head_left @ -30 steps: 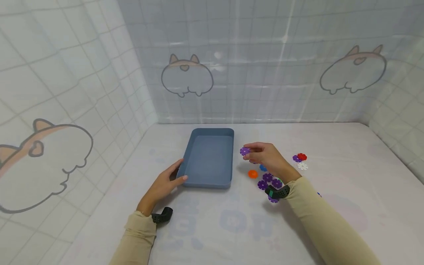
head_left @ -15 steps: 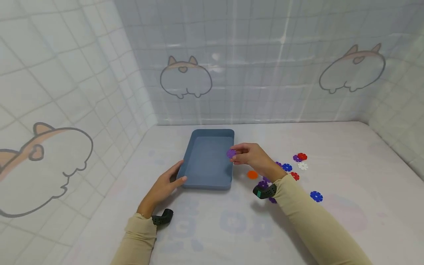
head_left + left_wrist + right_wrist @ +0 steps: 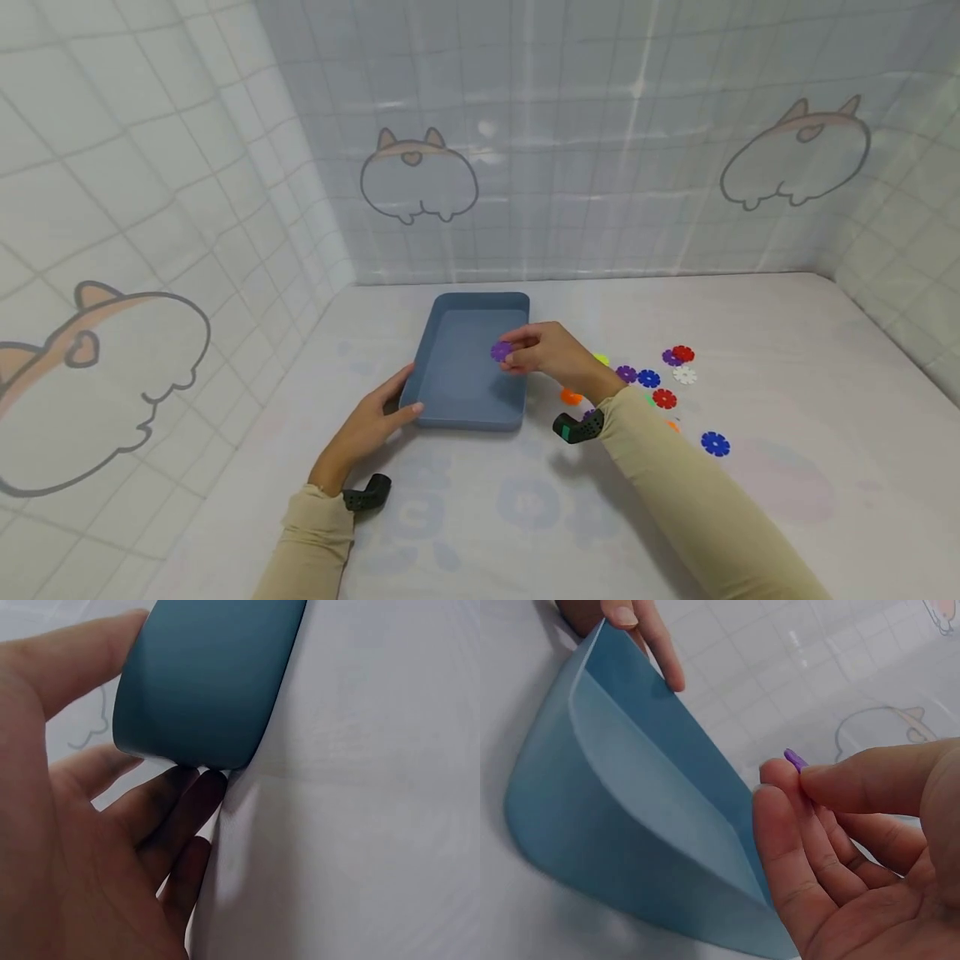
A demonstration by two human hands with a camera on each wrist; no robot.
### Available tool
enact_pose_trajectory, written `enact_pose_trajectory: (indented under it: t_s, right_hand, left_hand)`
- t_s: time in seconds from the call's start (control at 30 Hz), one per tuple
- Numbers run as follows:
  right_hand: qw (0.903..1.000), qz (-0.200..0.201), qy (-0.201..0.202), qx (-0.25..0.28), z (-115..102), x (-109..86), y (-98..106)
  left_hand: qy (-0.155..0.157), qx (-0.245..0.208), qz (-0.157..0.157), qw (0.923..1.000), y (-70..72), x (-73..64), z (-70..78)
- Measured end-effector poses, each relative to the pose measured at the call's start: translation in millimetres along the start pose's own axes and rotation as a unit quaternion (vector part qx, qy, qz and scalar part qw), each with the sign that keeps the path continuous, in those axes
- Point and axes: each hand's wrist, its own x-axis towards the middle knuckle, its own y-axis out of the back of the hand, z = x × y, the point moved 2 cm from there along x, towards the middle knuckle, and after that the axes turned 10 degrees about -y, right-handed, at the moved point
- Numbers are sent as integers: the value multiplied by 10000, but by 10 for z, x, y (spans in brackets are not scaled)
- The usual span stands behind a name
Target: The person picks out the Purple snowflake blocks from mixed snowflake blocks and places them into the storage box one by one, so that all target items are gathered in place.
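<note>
From where I stand, the right hand is holding a purple disc in a narrow pinch between thumb and fingertips, out past the right wall of the blue tray and above its floor. The left hand has the tray's near left corner, thumb at the rim and fingers against the outside. That seems a sound way to stop it sliding on the counter; I'd keep that hold light so the tray doesn't tip.

The step looks to be placing the disc in the tray. I'd lower it close to the floor before parting the fingers, since a thin disc let go from high up could bounce or roll. The wrist ought to clear the right wall, too. On the way back, better to lift over the loose discs, like the red disc, than brush through them.
</note>
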Motion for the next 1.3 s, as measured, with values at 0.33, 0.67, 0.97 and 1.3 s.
enact_pose_trajectory:
  t_s: [0.33, 0.67, 0.97, 1.3]
  right_hand:
    - [9967, -622, -93, -516, -122, 171, -176]
    - [9939, -743, -59, -817, -151, 328, -391]
    - [9821, -829, -251, -1671, -173, 408, -503]
    - [9723, -631, -382, -2219, -75, 527, -584]
  left_hand:
    - [-121, -160, -111, 9997, 13, -12, -15]
    - [-50, -87, 29, 9999, 34, 4, 20]
    - [85, 14, 100, 9999, 23, -37, -7]
    - [147, 131, 91, 9998, 36, -18, -18]
